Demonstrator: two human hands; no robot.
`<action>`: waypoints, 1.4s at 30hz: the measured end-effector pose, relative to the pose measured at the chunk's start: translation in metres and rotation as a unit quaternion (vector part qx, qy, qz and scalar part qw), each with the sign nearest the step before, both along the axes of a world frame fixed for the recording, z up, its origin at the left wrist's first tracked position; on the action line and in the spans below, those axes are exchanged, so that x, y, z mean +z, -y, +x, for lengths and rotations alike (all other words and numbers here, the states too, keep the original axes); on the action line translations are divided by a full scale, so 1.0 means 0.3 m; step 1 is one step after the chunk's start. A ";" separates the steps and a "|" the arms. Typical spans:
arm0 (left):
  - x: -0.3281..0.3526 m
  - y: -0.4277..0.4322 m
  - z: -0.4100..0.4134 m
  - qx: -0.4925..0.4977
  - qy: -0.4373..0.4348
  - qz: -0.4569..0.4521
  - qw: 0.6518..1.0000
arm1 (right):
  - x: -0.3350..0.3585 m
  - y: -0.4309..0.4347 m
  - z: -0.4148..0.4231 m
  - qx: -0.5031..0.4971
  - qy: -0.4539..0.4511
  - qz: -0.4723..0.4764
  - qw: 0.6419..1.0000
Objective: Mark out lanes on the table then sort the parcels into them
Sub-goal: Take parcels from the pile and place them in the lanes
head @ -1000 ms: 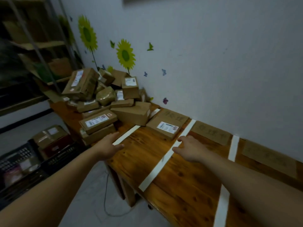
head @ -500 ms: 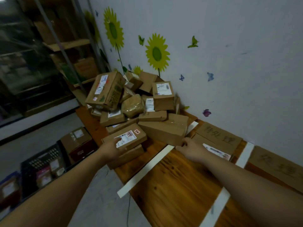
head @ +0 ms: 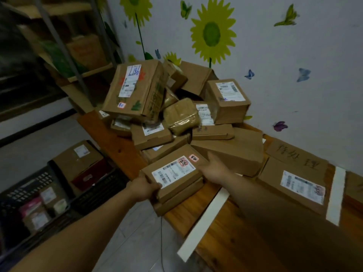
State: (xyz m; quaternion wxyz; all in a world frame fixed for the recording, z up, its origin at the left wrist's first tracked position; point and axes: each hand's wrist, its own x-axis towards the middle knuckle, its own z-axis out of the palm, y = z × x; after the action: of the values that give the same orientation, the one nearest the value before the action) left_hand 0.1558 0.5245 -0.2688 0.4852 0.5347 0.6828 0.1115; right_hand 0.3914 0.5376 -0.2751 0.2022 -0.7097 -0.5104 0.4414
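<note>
Knotty wooden worktop (head: 216, 238) against a white wall with sunflower decals; white tape strips (head: 204, 222) mark lanes beside the heaped parcel pile (head: 176, 107). Both grips, left hand (head: 142, 188) and right hand (head: 213, 168), clasp a flat cardboard parcel (head: 172, 170) (white label upward) at the pile's near edge.

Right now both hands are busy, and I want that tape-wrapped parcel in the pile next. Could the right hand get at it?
Probably yes, once freed. The right hand is on the flat labelled box; the tape-wrapped parcel lies farther back atop the pile, nothing covering it.
</note>
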 end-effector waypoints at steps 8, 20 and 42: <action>-0.010 -0.029 -0.091 0.030 0.145 0.087 0.985 | -0.015 0.027 -0.059 -0.137 -0.049 0.017 0.989; 0.341 0.012 0.124 0.024 0.351 0.222 0.909 | 0.395 0.372 0.103 -0.239 -0.088 0.274 0.927; 0.334 0.753 1.031 -0.304 0.243 0.033 0.921 | 0.316 1.462 0.788 -0.470 0.014 0.094 0.877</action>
State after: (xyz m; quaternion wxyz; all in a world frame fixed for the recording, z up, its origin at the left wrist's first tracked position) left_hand 0.4650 0.2986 -0.1686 0.6286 0.6888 0.3447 0.1077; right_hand 0.6279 0.0989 -0.1802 0.4451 -0.8497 -0.1583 0.2342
